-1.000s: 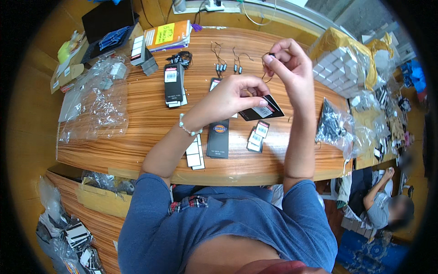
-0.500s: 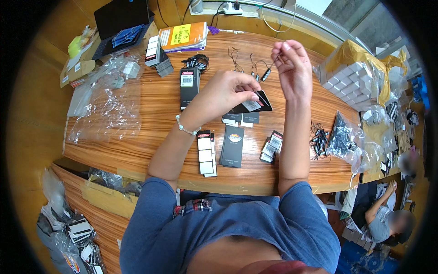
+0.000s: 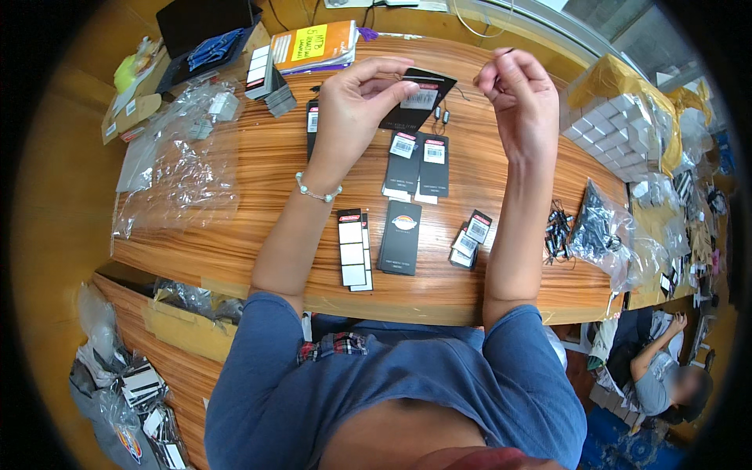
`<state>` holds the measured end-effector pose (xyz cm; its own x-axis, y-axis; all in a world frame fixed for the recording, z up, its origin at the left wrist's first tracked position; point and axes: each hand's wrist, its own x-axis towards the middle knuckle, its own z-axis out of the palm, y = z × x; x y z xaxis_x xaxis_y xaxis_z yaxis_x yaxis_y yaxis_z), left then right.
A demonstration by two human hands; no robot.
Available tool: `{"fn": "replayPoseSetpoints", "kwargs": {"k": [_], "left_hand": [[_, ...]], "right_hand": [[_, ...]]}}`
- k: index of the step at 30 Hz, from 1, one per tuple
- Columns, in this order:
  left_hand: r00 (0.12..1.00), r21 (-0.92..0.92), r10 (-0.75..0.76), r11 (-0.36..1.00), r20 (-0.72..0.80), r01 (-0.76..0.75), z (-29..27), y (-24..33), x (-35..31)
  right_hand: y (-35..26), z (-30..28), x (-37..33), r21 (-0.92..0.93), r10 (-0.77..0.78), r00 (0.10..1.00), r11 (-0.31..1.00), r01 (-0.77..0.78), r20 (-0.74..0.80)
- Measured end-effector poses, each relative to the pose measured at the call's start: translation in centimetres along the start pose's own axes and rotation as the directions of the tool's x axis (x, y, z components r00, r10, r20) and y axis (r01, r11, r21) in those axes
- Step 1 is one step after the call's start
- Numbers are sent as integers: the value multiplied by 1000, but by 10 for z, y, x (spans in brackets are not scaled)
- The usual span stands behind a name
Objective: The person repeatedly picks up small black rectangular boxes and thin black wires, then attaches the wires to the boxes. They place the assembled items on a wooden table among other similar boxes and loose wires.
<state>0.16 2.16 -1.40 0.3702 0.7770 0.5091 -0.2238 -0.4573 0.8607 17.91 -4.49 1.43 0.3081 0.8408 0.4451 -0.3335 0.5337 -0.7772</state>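
The left hand [image 3: 356,98] is shifting outward, fingers pinching a black tag [image 3: 419,98]; rightward of them, the right hand [image 3: 521,94] is pressing its fingertips together, contents unclear.

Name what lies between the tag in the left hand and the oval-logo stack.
In the head view, two side-by-side dark stickered tags lie there.

On the table [image 3: 440,291], two tag piles [image 3: 402,163] lie side by side in the middle. Counting from these, one further pile [image 3: 401,244] is at six o'clock, label cards [image 3: 352,241] at seven, barcode tags [image 3: 476,229] at five, cords [image 3: 558,235] at four, wrapped boxes [image 3: 605,125] at three, notebooks [image 3: 333,48] at eleven, plastic sheet [image 3: 178,176] at nine.
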Motion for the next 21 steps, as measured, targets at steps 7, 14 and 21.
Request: {"fn": "replayPoseSetpoints", "kwargs": {"k": [7, 14, 21], "left_hand": [[990, -39, 82, 995, -113, -87, -4, 16, 1], [986, -27, 109, 993, -129, -114, -3, 16, -1], [988, 68, 96, 994, -124, -88, -2, 16, -3]], "right_hand": [[14, 43, -20, -777, -74, 993, 618, 119, 93], [23, 48, -21, -852, -220, 951, 431, 296, 219], [24, 46, -20, -853, -249, 939, 408, 325, 239]]}}
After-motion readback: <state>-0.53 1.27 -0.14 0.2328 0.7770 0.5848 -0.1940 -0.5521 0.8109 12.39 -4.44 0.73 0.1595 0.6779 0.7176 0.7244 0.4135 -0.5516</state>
